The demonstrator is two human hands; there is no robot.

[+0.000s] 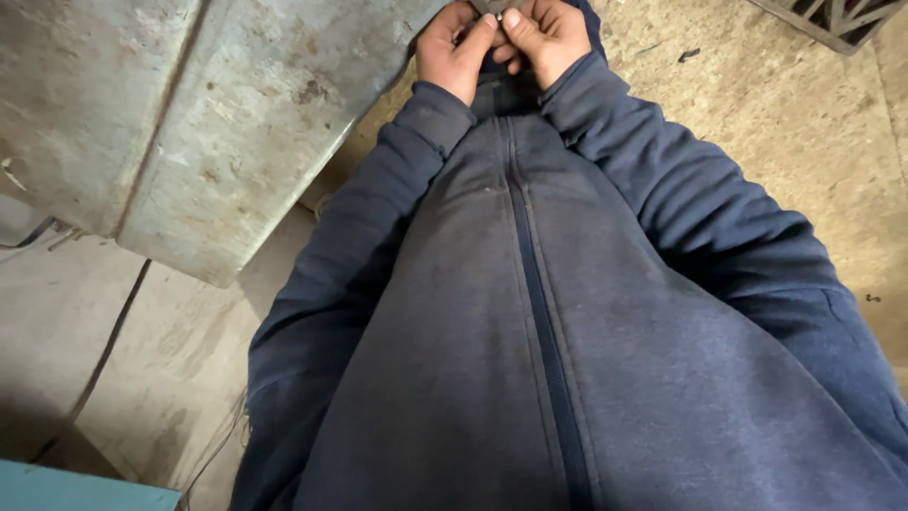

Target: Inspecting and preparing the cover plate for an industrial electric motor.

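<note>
Both hands meet at the top edge of the view, just above the upper end of the zipper [544, 312] that runs down the dark blue jacket [454, 378]. The left hand [454, 47] sits left of the zipper line, fingers curled inward, thumb raised and pressing toward the centre. The right hand [549, 36] sits right of that line, thumb laid across, touching the left. Each grip is clenched on a small grey piece [498, 8] pinched between the thumbs; it is cut off by the frame edge, so what it is cannot be told. Both sleeves slope down and outward from the zipper top.

Count: 2 hands, 1 small piece, 1 jacket, 1 zipper. Left of the zipper stands 1 worn grey metal cabinet [189, 123]; 1 dark grate [832, 19] lies far right of it on the concrete floor [785, 123]; 1 teal edge [76, 487] shows far below-left.
</note>
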